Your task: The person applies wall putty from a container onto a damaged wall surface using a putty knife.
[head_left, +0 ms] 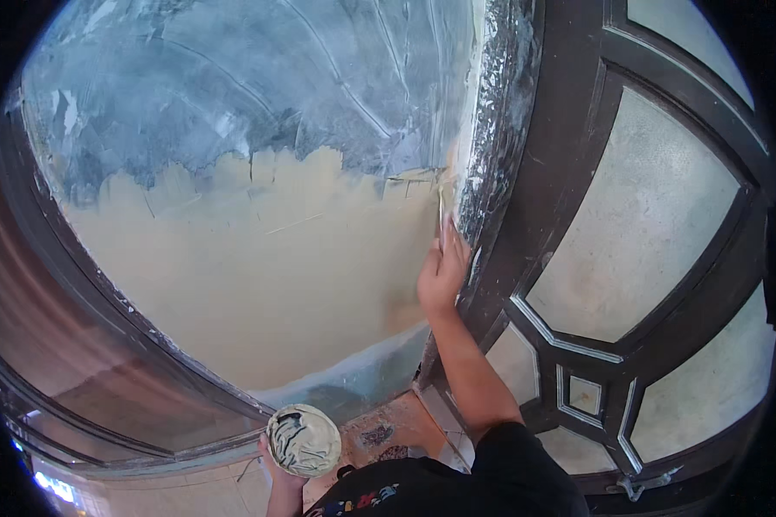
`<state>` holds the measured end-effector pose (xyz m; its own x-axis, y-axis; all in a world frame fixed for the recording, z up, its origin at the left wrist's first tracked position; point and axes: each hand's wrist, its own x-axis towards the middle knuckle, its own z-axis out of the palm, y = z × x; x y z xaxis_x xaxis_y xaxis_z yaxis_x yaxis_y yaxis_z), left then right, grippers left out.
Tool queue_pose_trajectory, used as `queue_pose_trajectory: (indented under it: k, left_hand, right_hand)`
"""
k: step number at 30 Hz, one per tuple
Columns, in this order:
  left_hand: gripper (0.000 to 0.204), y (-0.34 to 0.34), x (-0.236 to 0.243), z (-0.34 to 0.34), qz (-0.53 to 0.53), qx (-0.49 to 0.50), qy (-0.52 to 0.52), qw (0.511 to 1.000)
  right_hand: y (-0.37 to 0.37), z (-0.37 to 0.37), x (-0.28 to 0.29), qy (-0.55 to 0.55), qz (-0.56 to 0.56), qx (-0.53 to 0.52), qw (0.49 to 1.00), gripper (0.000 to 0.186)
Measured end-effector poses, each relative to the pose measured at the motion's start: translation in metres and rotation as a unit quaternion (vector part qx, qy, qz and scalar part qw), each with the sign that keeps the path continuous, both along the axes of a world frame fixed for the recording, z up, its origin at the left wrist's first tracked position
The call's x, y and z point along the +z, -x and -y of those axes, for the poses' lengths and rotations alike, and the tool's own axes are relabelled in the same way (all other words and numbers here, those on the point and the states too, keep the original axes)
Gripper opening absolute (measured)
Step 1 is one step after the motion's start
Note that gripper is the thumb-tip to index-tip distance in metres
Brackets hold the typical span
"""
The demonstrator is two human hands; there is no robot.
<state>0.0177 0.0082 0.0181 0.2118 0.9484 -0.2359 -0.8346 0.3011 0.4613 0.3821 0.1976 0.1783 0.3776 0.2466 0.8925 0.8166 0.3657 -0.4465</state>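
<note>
With its fingers closed around a putty knife (442, 205), my right hand (444, 274) is raised against the wall. The thin blade shows nearly edge-on and meets the wall's right edge beside the white-smeared door frame. Low in the view, my left hand (283, 476) grips a round tub (273, 441) by its side. Cream-coloured putty (305, 442) with stirred ridges fills the tub. On the wall (233, 69), the upper part is blue-grey with streaks, and a coat of beige putty (250, 267) covers the lower part up to a ragged edge.
A dark door (560, 189) with pale panels and a metal latch (634, 487) stands close on my right. To the left runs a dark frame with glass panes (86, 345). Below, the tiled floor (207, 489) has dark debris (379, 435) near the wall's foot.
</note>
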Motion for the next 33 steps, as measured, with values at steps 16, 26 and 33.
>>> queue_pose_trajectory:
  k: [16, 26, 33]
  left_hand:
    - [0.076, -0.047, 0.016, -0.014, 0.003, 0.029, -0.017, 0.999]
    - [0.074, -0.061, 0.009, -0.023, -0.053, -0.001, -0.071, 0.996]
    - [0.080, -0.070, 0.016, -0.026, 0.260, 0.026, 0.050, 0.964]
  right_hand:
    - [-0.030, 0.005, -0.041, 0.045, 0.183, 0.009, 0.982, 0.037]
    - [-0.042, -0.011, -0.008, 0.063, 0.243, -0.039, 0.967, 0.040]
    - [-0.041, 0.010, 0.024, 0.029, 0.231, -0.013, 0.972, 0.031]
